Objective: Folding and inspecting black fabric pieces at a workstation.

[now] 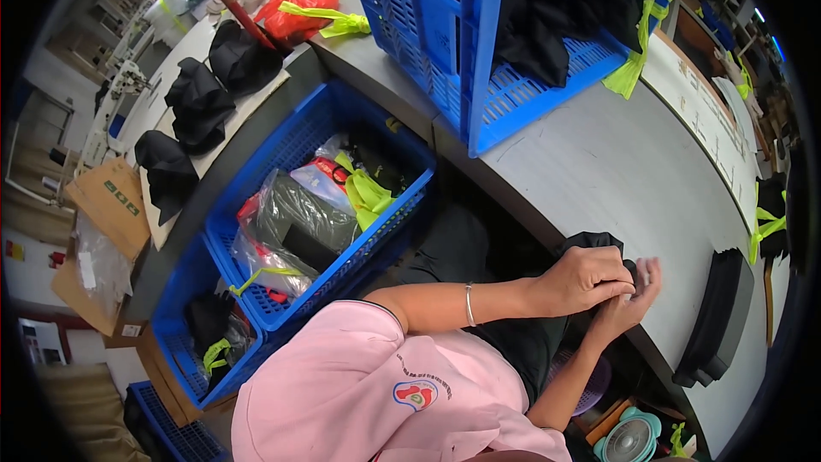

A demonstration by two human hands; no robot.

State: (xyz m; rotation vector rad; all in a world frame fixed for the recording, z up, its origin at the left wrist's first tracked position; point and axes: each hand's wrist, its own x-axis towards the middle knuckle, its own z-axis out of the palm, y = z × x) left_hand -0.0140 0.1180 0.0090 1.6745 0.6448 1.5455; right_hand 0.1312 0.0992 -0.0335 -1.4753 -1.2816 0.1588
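Above the edge of the grey worktable [599,180], my two hands meet over a piece of black fabric [592,242]. My left hand [580,281], with a silver bangle on its wrist, is closed with the fingertips pinched on the cloth. Close against it, my right hand [629,299] also grips the black fabric; its fingers are slightly blurred and partly raised. Most of the fabric is hidden behind the hands, so its exact shape cannot be made out. On the tabletop to the right lies a neat stack of black pieces [717,316].
An upright blue crate [445,43] holds black cloth on the table. Left of me, a blue basket [321,295] contains plastic-wrapped bundles and neon-yellow strips. Black fabric piles [197,107] lie on a side table near a cardboard box [111,205]. A small fan [629,438] sits low at the right.
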